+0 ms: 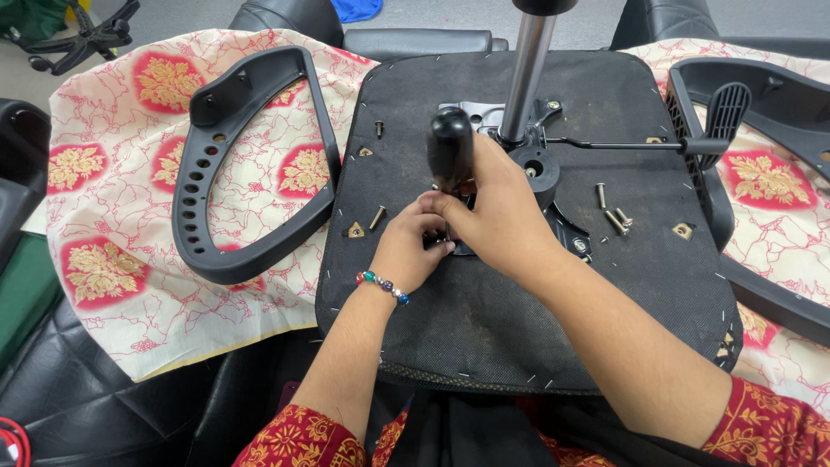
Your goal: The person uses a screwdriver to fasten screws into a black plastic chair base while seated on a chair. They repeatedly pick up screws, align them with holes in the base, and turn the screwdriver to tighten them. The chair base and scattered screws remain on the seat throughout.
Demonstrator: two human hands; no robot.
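An upturned office chair seat [519,303] covered in black fabric lies in front of me, with its metal mechanism plate [471,112] and a chrome gas cylinder [526,78] standing up from it. My right hand [501,207] grips a black-handled screwdriver [450,151], held upright with its tip down at the plate's near edge. My left hand [411,242], with a bead bracelet on the wrist, pinches at the screwdriver tip, steadying something small that I cannot make out.
Loose screws [616,216] lie on the seat right of the mechanism, another screw [378,216] on the left. A black armrest frame [238,164] rests on a patterned cloth [104,216] at left. A second armrest [752,95] and a lever paddle [724,108] are at right.
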